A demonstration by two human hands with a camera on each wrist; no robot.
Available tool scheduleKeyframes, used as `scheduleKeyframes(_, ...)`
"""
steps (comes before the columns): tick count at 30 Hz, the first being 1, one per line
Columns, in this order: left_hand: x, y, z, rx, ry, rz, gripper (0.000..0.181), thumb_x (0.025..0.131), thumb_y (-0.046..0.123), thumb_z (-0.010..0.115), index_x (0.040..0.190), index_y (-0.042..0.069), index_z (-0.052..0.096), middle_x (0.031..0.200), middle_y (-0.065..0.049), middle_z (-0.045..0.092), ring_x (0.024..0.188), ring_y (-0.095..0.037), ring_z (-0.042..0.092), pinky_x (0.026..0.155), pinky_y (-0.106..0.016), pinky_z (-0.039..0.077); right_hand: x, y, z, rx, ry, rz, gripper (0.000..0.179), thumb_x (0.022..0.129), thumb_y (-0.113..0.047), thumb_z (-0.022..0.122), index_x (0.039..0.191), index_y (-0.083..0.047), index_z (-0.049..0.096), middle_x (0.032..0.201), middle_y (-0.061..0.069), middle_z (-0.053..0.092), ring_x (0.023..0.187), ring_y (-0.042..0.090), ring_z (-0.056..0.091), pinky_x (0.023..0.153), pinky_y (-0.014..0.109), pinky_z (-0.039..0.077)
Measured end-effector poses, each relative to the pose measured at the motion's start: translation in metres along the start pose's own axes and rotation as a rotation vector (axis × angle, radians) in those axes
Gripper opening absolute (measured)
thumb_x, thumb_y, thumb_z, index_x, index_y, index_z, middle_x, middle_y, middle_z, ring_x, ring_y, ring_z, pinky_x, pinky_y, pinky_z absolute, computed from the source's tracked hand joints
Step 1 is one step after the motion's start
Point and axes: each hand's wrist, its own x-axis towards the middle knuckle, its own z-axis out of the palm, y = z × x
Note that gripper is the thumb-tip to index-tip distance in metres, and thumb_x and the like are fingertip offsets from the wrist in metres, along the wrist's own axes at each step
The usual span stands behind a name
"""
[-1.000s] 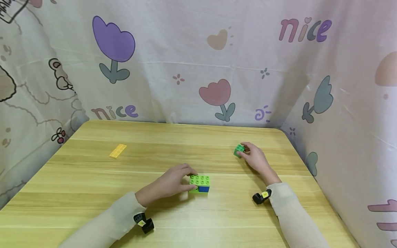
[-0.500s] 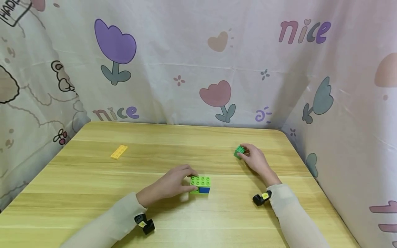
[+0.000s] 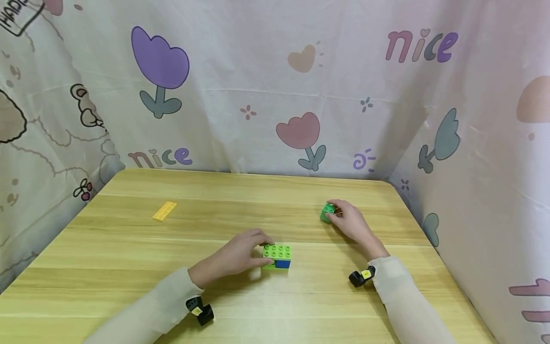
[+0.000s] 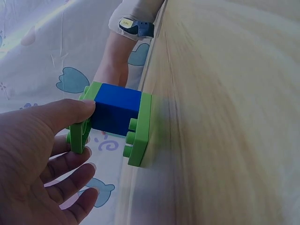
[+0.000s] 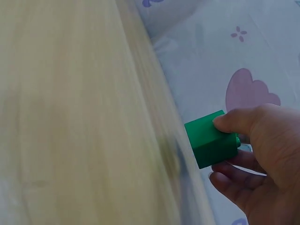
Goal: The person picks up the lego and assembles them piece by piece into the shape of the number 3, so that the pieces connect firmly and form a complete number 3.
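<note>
As the right hand (image 3: 352, 222) shifts leftward, its green block (image 5: 206, 136) comes along.

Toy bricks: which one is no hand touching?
The flat yellow brick, lying alone toward the left in the head view. The left hand pinches the lime-and-blue stack; the right hand holds the green block.
</note>
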Motion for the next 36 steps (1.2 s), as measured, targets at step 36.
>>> scheduleKeyframes(36,0.0,0.002,-0.003,-0.006,-0.011,0.003,0.04,0.079,0.043,0.063,0.112,0.019,0.058,0.1,0.011,0.053,0.094,-0.008,0.052,0.081,-0.028,0.044,-0.025,-0.08,-0.016,0.13,-0.133,-0.347,0.039,0.082,-0.023,0.064,0.118,-0.011,0.055,0.102,-0.009,0.055,0.089,0.007,0.054,0.078,0.031,0.047)
